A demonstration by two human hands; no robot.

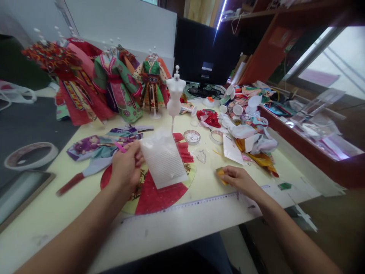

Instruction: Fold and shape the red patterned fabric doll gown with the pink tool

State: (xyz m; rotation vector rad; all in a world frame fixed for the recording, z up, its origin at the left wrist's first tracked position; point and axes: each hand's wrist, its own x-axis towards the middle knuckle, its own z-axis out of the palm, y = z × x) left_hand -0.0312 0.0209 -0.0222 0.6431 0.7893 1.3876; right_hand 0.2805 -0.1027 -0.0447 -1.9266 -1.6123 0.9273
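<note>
My left hand (127,163) is closed on the left edge of a translucent white bag (164,161) with fine rows across it, raised over the table. A pink stick-like thing (121,147) shows at the same hand; whether the fingers grip it I cannot tell. Beneath the bag lies a red and yellow-green fabric piece (159,201) with a curved edge. My right hand (238,178) pinches a small yellow fabric scrap (221,176) just above the tabletop. In front of that lies a small beaded loop (201,156).
Dressed doll forms (119,83) stand at the back left, beside a bare white mannequin (175,93). Tape rolls (192,137) and heaped fabrics (253,137) lie ahead and right. A ruler (199,203) runs along the front; a red-handled tool (70,184) lies left. A monitor (205,49) stands behind.
</note>
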